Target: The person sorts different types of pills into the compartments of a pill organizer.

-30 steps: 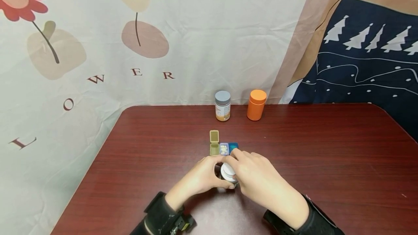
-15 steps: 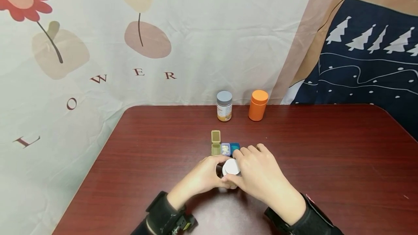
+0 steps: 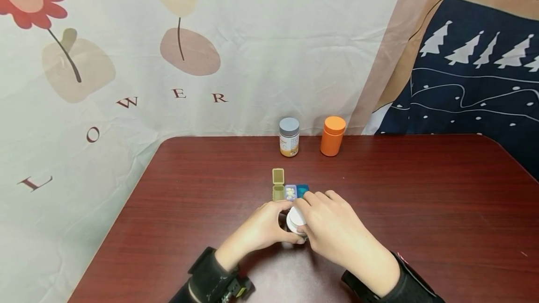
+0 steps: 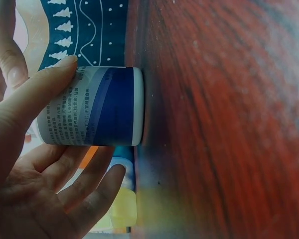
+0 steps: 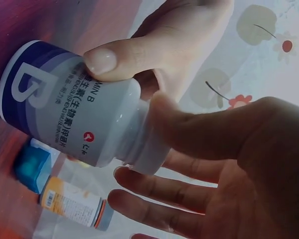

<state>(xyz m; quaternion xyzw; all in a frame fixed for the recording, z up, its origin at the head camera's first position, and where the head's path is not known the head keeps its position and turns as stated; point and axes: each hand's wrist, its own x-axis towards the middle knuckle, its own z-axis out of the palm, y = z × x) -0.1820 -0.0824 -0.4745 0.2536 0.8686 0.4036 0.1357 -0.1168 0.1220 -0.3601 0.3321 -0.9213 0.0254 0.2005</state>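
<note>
While our left hand [image 3: 262, 226] clasps the white bottle [image 5: 107, 117] on the near side of the pill box [image 3: 302, 190], our right hand [image 3: 338, 230] pinches the bottle's white cap [image 3: 299, 215]! Pale pills [image 3: 290, 194] sit in the box's purple compartment [image 3: 290, 186], we see, next to a yellow compartment [image 3: 278, 194] with its lid [image 3: 278, 176] flipped back, and beyond the box stand the grey-lidded bottle [image 3: 289, 142] and, off to the right, the orange bottle [image 3: 331, 141], both capped.

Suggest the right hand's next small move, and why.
Probably turn the white cap to loosen it: it sits on the bottle's neck, the right hand has it between thumb and fingers, and the left hand grips the bottle.
</note>
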